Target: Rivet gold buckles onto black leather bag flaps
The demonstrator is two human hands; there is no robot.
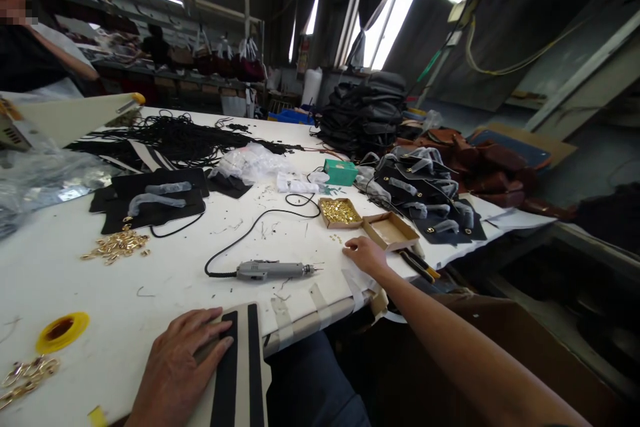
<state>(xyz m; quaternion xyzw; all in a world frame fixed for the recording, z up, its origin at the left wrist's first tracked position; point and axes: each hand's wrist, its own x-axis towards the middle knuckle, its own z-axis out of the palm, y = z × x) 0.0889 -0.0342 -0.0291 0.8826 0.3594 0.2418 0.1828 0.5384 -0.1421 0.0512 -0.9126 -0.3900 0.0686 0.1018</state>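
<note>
- Striped panel [243,363]: at the table's [170,293] edge, left hand [185,347] spread flat on it, not gripping.
- Right hand [367,255]: half-curled beside gold bits [336,239]; cannot tell if holding any.
- Seemingly picking bits; calls for a fine pinch.

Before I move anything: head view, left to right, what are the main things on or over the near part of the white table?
Yellow ring-shaped roll → left hand → grey cylindrical corded power tool → open brown cardboard box of small gold metal pieces → right hand → black-and-yellow two-handled tool.
</note>
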